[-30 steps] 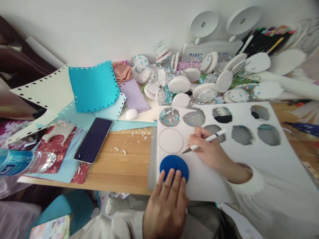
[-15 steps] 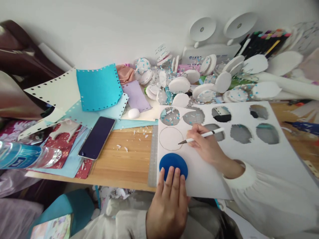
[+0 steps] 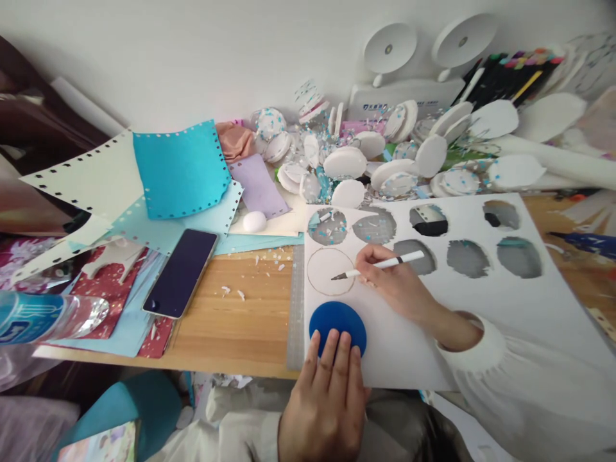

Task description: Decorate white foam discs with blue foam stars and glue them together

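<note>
My left hand [image 3: 330, 391] lies flat with its fingers stretched over the lower part of a blue disc [image 3: 337, 321]. The disc rests on a white foam sheet [image 3: 399, 346] near its left front corner. Between the fingers of my right hand [image 3: 394, 279] is a white marker [image 3: 385, 264] with a black band, its dark tip pointing left. That tip is over a drawn circle [image 3: 320, 269] just behind the disc; whether it touches the sheet I cannot tell. Several rough-edged holes [image 3: 466, 258] are cut through the sheet's back part.
A grey cutting mat [image 3: 295, 321] shows under the sheet's left edge. Left of it are a phone [image 3: 181, 273], coloured paper sheets [image 3: 180, 170] and a water bottle [image 3: 48, 314]. White discs [image 3: 345, 163] pile up along the back, before a twin-headed lamp [image 3: 389, 48].
The marker's tip has shifted left, further over the drawn circle. My left hand still lies on the blue disc. The whole view has tilted slightly.
</note>
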The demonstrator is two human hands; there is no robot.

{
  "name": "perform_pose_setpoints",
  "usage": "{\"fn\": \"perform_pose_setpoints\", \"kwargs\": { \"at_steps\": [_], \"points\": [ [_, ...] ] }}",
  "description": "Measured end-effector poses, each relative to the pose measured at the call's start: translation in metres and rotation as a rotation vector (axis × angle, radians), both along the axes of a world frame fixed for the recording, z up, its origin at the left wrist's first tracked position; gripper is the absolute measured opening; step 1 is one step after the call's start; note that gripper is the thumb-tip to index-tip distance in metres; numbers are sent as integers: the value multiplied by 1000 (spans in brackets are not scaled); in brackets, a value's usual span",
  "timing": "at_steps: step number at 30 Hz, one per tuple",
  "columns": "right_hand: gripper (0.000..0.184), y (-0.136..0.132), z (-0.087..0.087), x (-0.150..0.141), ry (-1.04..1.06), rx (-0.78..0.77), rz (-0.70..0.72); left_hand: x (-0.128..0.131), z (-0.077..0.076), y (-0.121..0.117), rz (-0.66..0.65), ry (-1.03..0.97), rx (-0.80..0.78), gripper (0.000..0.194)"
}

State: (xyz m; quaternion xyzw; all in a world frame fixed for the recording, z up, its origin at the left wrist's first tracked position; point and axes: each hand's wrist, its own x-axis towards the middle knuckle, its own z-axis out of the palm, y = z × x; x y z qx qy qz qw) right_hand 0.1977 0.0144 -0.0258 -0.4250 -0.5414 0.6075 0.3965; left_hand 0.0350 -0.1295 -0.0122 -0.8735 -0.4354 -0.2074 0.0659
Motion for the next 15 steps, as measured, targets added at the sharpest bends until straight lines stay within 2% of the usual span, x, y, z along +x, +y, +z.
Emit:
{"fn": "perform_pose_setpoints", "kwargs": {
  "at_steps": [10, 15],
  "points": [
    [29, 0, -3, -3, 44, -36, -22, -4, -1, 1, 3, -23, -49, 32],
    [28, -1, 6, -4, -13, -39, -14, -4, 1, 3, 15, -40, -33, 31]
  ]
}}
